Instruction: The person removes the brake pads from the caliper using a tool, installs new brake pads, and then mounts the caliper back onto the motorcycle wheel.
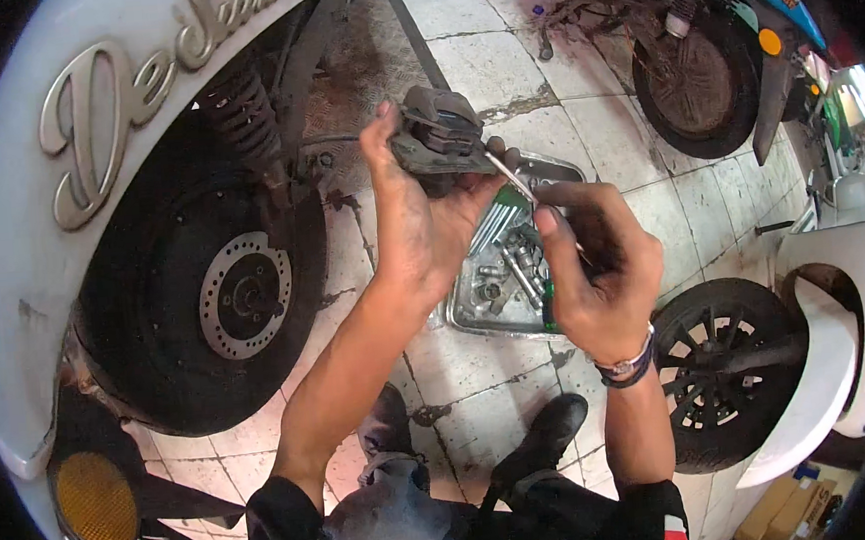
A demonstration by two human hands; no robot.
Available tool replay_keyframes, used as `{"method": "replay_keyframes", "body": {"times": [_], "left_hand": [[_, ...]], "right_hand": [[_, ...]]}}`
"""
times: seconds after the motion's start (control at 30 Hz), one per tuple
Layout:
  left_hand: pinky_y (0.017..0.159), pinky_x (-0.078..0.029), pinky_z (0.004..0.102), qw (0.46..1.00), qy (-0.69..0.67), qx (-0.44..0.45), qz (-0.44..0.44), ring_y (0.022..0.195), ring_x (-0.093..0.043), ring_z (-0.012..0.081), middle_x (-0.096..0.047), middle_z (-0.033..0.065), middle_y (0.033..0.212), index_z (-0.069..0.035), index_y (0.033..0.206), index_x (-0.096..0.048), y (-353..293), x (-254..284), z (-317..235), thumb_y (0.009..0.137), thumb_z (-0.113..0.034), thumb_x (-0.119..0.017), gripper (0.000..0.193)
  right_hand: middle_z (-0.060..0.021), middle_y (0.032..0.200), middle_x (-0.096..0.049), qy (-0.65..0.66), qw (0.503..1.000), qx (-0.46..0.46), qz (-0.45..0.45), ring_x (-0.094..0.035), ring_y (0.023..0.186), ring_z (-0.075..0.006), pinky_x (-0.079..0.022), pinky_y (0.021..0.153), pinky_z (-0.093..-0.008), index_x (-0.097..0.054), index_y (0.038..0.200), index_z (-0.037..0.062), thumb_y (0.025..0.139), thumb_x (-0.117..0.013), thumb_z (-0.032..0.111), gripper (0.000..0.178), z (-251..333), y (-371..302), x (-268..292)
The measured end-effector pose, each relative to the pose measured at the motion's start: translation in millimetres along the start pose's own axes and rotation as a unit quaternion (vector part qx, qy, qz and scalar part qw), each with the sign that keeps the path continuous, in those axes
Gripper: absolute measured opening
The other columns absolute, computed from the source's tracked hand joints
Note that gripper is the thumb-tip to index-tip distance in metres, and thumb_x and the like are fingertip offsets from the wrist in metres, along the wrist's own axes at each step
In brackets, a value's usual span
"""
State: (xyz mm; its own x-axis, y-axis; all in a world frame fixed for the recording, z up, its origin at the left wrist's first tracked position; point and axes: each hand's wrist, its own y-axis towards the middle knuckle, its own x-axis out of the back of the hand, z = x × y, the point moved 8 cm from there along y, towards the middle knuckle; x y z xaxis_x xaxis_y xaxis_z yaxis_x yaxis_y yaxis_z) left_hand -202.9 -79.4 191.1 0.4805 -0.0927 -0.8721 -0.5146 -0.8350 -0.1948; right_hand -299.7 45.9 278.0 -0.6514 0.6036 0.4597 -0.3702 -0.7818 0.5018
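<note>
My left hand is closed around a dark, grimy brake caliper, held up in front of me. Between the fingers of my right hand is a thin metal rod-like tool, whose far end meets the caliper's right side. What sort of tool it is, I cannot tell, since my fist hides its rear part. Below both hands a metal tray sits on the floor, holding several sockets and a row of slim silver tools. My right hand covers part of the tray.
To the left stands a white scooter with its wheel and drilled brake disc exposed. A blue motorbike's wheel is at the upper right. Another scooter wheel and white bodywork lie right. A cardboard box is lower right.
</note>
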Motion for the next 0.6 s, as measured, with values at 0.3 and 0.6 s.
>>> {"method": "replay_keyframes", "body": {"times": [0.3,0.6], "left_hand": [[0.084,-0.051,0.0402,0.999,-0.005,0.035,0.017,0.093,-0.063,0.0219,-0.064,0.0058,0.095,-0.011,0.107,-0.061,-10.6,-2.0,3.5,0.097,-0.062,-0.049,0.054],[0.083,-0.049,0.0381,0.999,0.029,-0.012,-0.041,0.092,-0.063,0.0185,-0.067,0.0035,0.093,-0.014,0.104,-0.062,-13.6,10.2,8.6,0.099,-0.056,-0.054,0.043]], "right_hand": [[-0.0156,0.077,-0.069,-0.05,0.997,0.033,0.039,-0.07,0.065,-0.0292,-0.05,0.057,-0.032,-0.068,0.097,0.0033,0.087,-0.071,-0.001,0.012,21.8,13.3,-13.5],[-0.0184,0.081,-0.068,-0.228,0.967,0.062,0.091,-0.067,0.069,-0.0402,-0.05,0.057,-0.0427,-0.061,0.101,0.0032,0.086,-0.069,-0.002,0.017,34.6,4.5,-33.1]]}}
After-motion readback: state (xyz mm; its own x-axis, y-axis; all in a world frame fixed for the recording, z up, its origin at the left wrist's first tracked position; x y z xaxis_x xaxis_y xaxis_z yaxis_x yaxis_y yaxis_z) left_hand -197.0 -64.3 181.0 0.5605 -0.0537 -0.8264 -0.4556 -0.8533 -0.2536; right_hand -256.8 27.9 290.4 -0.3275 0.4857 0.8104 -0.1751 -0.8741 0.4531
